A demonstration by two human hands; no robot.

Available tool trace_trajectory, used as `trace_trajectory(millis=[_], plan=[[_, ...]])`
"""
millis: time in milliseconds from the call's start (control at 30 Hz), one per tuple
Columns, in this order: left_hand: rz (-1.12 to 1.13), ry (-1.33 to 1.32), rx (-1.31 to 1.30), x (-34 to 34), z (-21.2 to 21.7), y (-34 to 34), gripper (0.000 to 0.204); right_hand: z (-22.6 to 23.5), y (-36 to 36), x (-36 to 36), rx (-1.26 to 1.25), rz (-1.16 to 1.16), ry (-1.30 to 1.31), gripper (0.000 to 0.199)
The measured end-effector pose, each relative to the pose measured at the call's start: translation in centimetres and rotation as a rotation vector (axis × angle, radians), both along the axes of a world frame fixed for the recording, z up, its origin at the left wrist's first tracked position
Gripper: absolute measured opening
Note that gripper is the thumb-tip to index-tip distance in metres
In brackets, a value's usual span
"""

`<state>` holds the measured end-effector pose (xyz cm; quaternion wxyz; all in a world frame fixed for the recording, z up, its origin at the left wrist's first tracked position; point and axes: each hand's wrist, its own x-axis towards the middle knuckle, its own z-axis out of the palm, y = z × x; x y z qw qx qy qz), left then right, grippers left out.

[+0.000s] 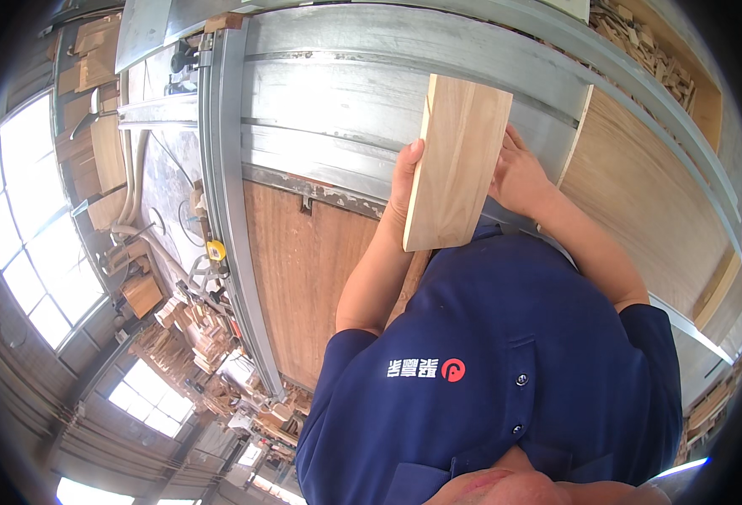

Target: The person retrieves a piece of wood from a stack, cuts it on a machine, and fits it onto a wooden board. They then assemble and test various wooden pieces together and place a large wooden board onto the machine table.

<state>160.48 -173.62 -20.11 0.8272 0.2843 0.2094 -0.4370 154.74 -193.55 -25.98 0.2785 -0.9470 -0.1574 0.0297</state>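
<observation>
A light-coloured rectangular wooden board (457, 160) is held in front of my chest by both hands. My left hand (404, 178) grips its left long edge, thumb on the face. On the other side, my right hand (518, 172) holds the right edge, fingers partly hidden behind the board. Under the hands lies a large machine table with grey metal rails (337, 101) and a brown wooden panel (303, 261). My dark blue shirt (505, 362) fills the lower middle of the view.
A long metal guide rail (228, 194) runs down the table's left side, with a yellow tape measure (215, 250) beside it. Piles of wood offcuts (190, 332) lie at the lower left. A bin of small scraps (648, 46) is at the top right. Windows (26, 227) are on the left.
</observation>
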Motion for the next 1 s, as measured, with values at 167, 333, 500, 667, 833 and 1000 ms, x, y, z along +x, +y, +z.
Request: trace_trajectory(millis=[167,333,500,667,833,1000], plan=[[0.01,-0.009,0.0,0.0,0.1,-0.2,0.09,-0.2,0.1,0.0,0.026,-0.004,0.035,0.059],[0.002,-0.014,-0.031,0.1,-0.4,-0.1,0.092,-0.3,0.0,0.1,-0.006,-0.015,0.021,0.053],[0.015,0.001,-0.023,0.2,-0.5,-0.2,0.092,-0.7,0.0,0.1,0.06,0.005,0.027,0.063],[0.017,0.002,-0.017,0.3,-0.4,-0.5,0.092,-0.7,0.1,0.0,0.06,-0.016,0.046,0.06],[0.01,0.004,-0.06,0.3,-0.7,-0.4,0.088,0.4,0.2,0.3,-0.052,-0.007,0.171,0.055],[-0.015,-0.006,-0.077,0.5,-0.2,-0.8,0.09,0.1,0.0,0.3,-0.073,0.036,0.174,0.057]])
